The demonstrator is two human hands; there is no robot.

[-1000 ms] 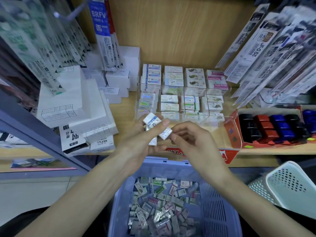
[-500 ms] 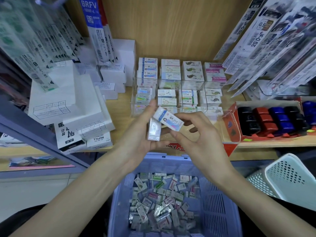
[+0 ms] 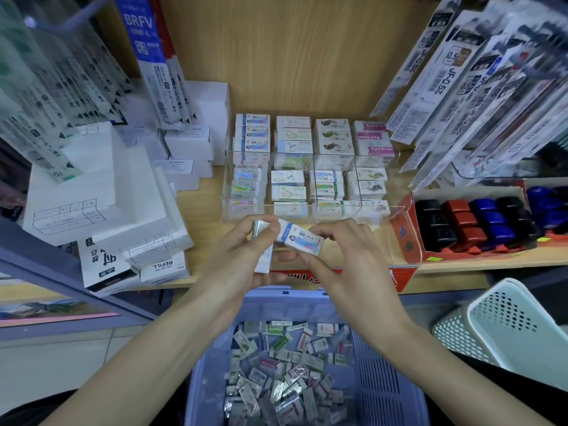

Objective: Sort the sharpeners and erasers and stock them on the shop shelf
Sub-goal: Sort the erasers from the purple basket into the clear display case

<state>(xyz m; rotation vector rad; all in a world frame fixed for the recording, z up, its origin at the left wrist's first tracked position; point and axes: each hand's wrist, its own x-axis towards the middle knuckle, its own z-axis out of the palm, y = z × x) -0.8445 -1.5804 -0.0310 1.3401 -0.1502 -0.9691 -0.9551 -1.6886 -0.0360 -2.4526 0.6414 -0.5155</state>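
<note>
- A white eraser point(image 3: 299, 239) with a blue band is being pinched between the curled thumb and fingers of the right hand point(image 3: 347, 265), just above the front edge of the shelf point(image 3: 206, 229)
- A small upright stack of erasers point(image 3: 263, 259) is being gripped in the left hand point(image 3: 239, 265), right against the pinched eraser
- Both are being held just in front of the clear organiser point(image 3: 368, 210), over the blue basket point(image 3: 384, 379) of loose erasers point(image 3: 282, 373)

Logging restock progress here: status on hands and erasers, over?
Left hand grips stacked erasers. Right hand pinches one blue-white eraser, above purple basket, short of clear organizer. Path to organizer looks open.
</note>
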